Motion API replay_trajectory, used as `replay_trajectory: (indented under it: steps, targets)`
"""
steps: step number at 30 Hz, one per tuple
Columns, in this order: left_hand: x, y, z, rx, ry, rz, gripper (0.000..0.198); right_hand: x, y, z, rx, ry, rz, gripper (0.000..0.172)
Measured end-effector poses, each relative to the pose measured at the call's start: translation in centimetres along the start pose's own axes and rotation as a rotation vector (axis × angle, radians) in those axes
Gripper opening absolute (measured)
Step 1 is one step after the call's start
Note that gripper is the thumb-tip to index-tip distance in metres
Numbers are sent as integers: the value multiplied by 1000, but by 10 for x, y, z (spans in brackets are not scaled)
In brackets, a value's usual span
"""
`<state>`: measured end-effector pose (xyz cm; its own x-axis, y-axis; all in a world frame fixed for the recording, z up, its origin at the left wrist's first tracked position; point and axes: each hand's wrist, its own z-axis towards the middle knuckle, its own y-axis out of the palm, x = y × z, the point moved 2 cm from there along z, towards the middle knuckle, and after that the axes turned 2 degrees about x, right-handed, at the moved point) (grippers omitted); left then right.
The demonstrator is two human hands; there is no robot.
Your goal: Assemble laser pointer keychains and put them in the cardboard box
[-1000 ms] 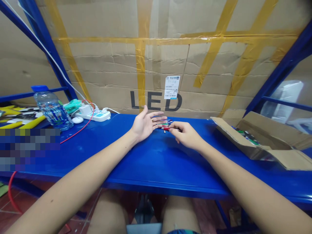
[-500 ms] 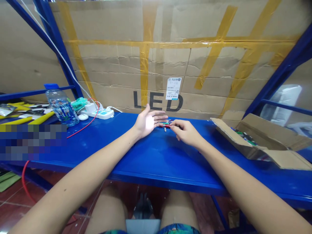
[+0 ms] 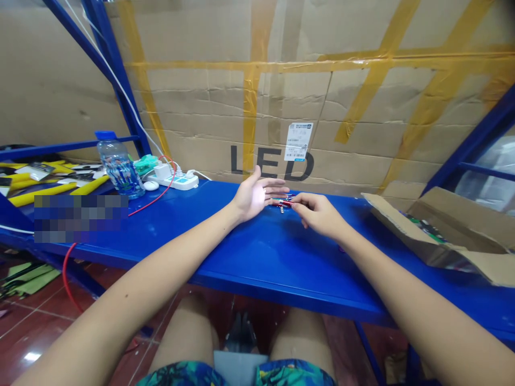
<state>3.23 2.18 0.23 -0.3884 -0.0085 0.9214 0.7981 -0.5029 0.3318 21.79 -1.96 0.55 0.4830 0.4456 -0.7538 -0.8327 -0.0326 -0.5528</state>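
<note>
My left hand (image 3: 253, 198) is on edge above the blue table (image 3: 257, 252), palm turned to the right and fingers stretched out. Its fingertips are beside a small red metallic item (image 3: 286, 203). My right hand (image 3: 317, 213) pinches the right end of that red item between thumb and fingers. More small coloured pieces lie behind and below the fingertips, too small to tell apart. A small shiny piece (image 3: 282, 209) shows just in front of the red item.
An open cardboard box (image 3: 454, 249) with small coloured items stands at the right. At the left are a water bottle (image 3: 120, 169), a white power strip (image 3: 183, 181), a red cable and yellow-handled things. A large cardboard sheet stands behind.
The camera view has shifted, so the scene appears further right. The red item shows more clearly between my hands. Both hands keep nearly the same pose.
</note>
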Motion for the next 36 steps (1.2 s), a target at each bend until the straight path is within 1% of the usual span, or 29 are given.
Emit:
replay_trajectory:
  steps: [3,8,12,19,26,36]
  targets:
    - [0,1,0,10,-1,16,77,0,-1,0,1,-7,-6,24]
    - [0,0,1,0,1,-3,76,2,-2,1,6,-95,-73,23]
    - [-2,0,2,-5,-1,-14,79,2,-2,0,10,-127,-92,21]
    - [-5,1,3,-18,-13,-24,80,-2,-3,0,57,-125,-67,19]
    - [-5,2,3,-7,-36,-48,80,-3,-6,1,138,-122,-58,20]
    - [-5,2,2,-3,-53,-41,80,-3,-8,2,166,-125,-88,24]
